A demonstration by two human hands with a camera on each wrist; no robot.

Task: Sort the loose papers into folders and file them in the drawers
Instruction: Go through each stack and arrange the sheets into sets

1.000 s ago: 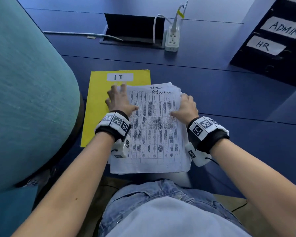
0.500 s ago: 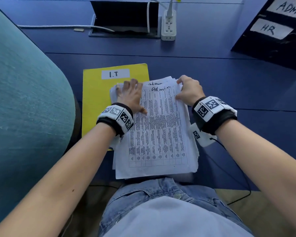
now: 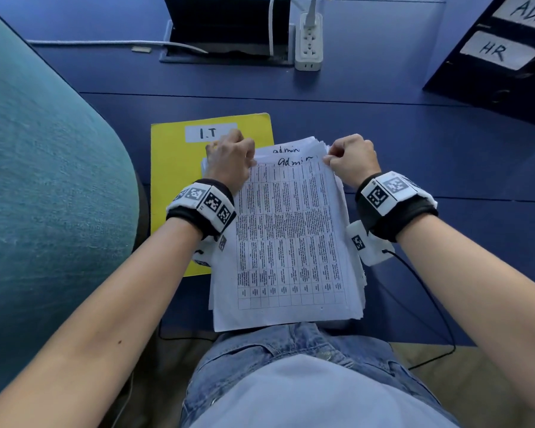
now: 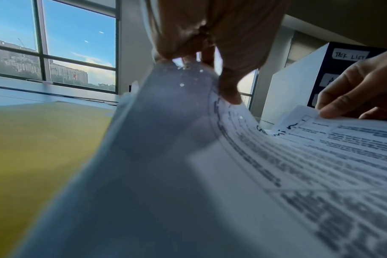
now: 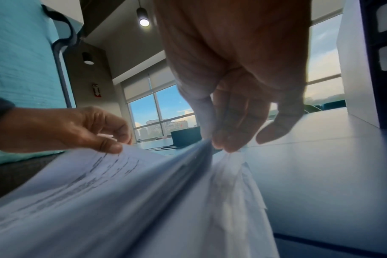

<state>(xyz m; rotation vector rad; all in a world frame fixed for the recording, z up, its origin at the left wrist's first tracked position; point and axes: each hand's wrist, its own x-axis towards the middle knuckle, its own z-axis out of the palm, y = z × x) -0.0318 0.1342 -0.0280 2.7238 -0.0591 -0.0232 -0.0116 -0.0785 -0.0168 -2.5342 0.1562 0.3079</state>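
A stack of printed papers lies on the blue desk in front of me, with "admin" handwritten on its top sheets. My left hand grips the stack's far left corner, fingers curled around the sheets. My right hand pinches the far right corner of the papers. Both far corners are lifted a little off the desk. A yellow folder labelled "I.T" lies flat under the stack's left side.
A dark drawer unit with "ADMIN" and "HR" labels stands at the back right. A white power strip and an open cable hatch sit at the back. A teal chair back crowds the left side.
Both hands slid from the stack's sides up to its far corners and curled onto them. The stack's far end now lifts slightly.
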